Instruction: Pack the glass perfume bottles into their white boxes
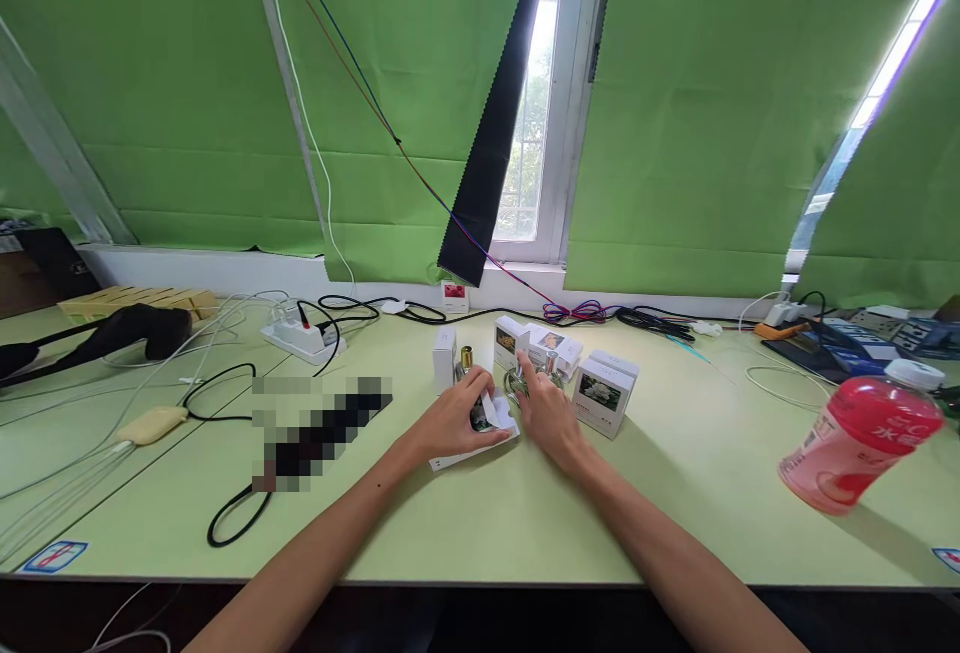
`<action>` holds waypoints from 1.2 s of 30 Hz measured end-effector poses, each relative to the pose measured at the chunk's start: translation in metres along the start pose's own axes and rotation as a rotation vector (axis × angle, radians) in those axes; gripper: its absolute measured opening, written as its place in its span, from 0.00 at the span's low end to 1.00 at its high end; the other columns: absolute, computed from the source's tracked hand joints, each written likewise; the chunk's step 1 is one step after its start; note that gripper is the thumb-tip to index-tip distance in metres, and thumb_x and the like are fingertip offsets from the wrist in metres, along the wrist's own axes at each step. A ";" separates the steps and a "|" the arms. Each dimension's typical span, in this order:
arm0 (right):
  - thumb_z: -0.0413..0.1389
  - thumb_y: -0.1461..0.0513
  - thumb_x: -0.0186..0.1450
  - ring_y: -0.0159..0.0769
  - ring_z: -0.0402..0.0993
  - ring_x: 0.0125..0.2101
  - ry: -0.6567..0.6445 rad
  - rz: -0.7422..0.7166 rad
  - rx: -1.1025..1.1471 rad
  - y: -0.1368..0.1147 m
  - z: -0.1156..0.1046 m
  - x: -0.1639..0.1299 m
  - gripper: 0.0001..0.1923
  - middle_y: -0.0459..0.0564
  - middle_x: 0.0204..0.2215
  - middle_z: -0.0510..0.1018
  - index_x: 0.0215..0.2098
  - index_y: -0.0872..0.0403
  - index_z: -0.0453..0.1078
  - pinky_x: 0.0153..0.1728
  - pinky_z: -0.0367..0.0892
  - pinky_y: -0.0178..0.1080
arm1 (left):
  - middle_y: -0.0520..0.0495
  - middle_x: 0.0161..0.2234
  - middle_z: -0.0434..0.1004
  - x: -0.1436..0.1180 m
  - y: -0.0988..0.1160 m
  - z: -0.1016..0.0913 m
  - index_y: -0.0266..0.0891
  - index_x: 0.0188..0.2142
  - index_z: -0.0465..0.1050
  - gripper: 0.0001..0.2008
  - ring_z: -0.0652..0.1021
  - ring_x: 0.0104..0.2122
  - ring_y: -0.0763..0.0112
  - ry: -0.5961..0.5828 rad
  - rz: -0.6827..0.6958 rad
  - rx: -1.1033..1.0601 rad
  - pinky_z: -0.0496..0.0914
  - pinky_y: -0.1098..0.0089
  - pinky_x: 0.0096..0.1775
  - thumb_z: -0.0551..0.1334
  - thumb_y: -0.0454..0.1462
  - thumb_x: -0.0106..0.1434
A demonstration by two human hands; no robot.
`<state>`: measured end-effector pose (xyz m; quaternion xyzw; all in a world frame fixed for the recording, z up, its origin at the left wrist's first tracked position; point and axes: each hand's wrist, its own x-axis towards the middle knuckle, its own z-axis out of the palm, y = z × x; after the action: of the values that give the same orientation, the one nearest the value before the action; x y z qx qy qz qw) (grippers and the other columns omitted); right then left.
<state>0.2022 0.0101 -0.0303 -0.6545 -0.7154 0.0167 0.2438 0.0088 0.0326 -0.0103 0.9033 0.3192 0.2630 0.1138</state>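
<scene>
My left hand (456, 421) rests on an open white carton (480, 438) lying flat on the green table (525, 523), its fingers closed around a small dark bottle (478, 415) inside the carton. My right hand (546, 413) is just to the right, fingers on a clear glass bottle (516, 383) beside the carton. A gold-capped bottle (466, 359) stands upright just behind my left hand. Small white boxes stand around: one tall box (444, 357) at the left, others (551, 345) behind, and a picture-fronted box (602, 401) to the right.
A red-pink drink bottle with a white cap (862, 445) stands at the right. A white power strip (302, 337) and black and white cables (225, 393) lie at the left. A blurred dark object (322, 428) lies left of my hands. Electronics (847, 341) crowd the far right.
</scene>
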 end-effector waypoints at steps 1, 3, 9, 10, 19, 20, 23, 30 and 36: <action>0.50 0.66 0.71 0.48 0.79 0.43 0.010 -0.007 0.023 0.000 -0.001 -0.001 0.37 0.58 0.49 0.78 0.75 0.50 0.42 0.39 0.69 0.40 | 0.47 0.43 0.66 0.000 0.000 0.000 0.43 0.40 0.59 0.22 0.71 0.37 0.65 0.006 -0.004 0.005 0.69 0.64 0.39 0.68 0.50 0.59; 0.50 0.67 0.71 0.48 0.79 0.45 0.026 -0.018 0.069 0.000 -0.002 -0.003 0.37 0.59 0.48 0.78 0.74 0.52 0.44 0.42 0.69 0.40 | 0.47 0.43 0.66 0.000 0.000 0.001 0.43 0.41 0.59 0.22 0.70 0.36 0.65 0.017 -0.012 0.014 0.69 0.64 0.38 0.67 0.50 0.60; 0.51 0.66 0.68 0.49 0.78 0.47 0.107 -0.052 0.233 0.006 0.002 -0.002 0.34 0.59 0.48 0.80 0.71 0.56 0.50 0.45 0.70 0.43 | 0.48 0.42 0.65 0.001 0.002 0.001 0.43 0.41 0.59 0.21 0.70 0.34 0.67 0.049 -0.044 -0.003 0.68 0.66 0.36 0.68 0.49 0.60; 0.52 0.66 0.68 0.49 0.78 0.47 0.125 -0.064 0.258 0.008 0.004 -0.002 0.34 0.59 0.47 0.80 0.71 0.56 0.51 0.45 0.70 0.43 | 0.49 0.42 0.65 0.001 0.002 0.001 0.43 0.41 0.59 0.21 0.70 0.34 0.67 0.054 -0.050 -0.006 0.68 0.66 0.36 0.68 0.49 0.59; 0.52 0.64 0.67 0.43 0.77 0.32 0.357 -0.133 0.401 0.014 0.009 0.002 0.29 0.53 0.38 0.80 0.66 0.55 0.57 0.37 0.71 0.42 | 0.49 0.41 0.66 0.002 0.005 0.000 0.43 0.41 0.59 0.21 0.70 0.34 0.67 0.058 -0.069 0.008 0.67 0.66 0.35 0.68 0.48 0.59; 0.52 0.63 0.67 0.41 0.76 0.29 0.379 -0.127 0.414 0.014 0.008 0.002 0.29 0.52 0.36 0.79 0.66 0.55 0.57 0.36 0.71 0.42 | 0.49 0.41 0.66 0.002 0.005 0.000 0.44 0.42 0.59 0.21 0.70 0.34 0.66 0.058 -0.068 0.010 0.67 0.66 0.35 0.68 0.48 0.59; 0.52 0.60 0.67 0.36 0.70 0.22 0.442 -0.102 0.466 0.014 0.005 0.003 0.29 0.46 0.29 0.75 0.66 0.56 0.59 0.32 0.69 0.39 | 0.49 0.41 0.66 0.002 0.004 0.001 0.44 0.42 0.60 0.21 0.71 0.35 0.65 0.056 -0.062 0.008 0.67 0.66 0.35 0.68 0.48 0.59; 0.55 0.55 0.66 0.28 0.60 0.16 0.514 0.014 0.637 0.006 -0.003 0.000 0.31 0.38 0.22 0.66 0.65 0.58 0.61 0.24 0.61 0.33 | 0.49 0.41 0.67 0.003 0.006 0.001 0.44 0.41 0.59 0.22 0.71 0.35 0.66 0.053 -0.081 0.009 0.68 0.65 0.36 0.69 0.49 0.58; 0.57 0.53 0.64 0.29 0.60 0.16 0.445 0.087 0.772 0.002 -0.004 -0.001 0.34 0.37 0.22 0.65 0.65 0.57 0.61 0.23 0.60 0.33 | 0.48 0.43 0.67 0.002 0.003 0.004 0.44 0.42 0.59 0.23 0.71 0.36 0.66 0.070 -0.061 0.003 0.68 0.65 0.37 0.69 0.49 0.59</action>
<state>0.2057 0.0080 -0.0284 -0.5326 -0.5588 0.1517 0.6173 0.0136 0.0311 -0.0113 0.8835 0.3506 0.2907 0.1092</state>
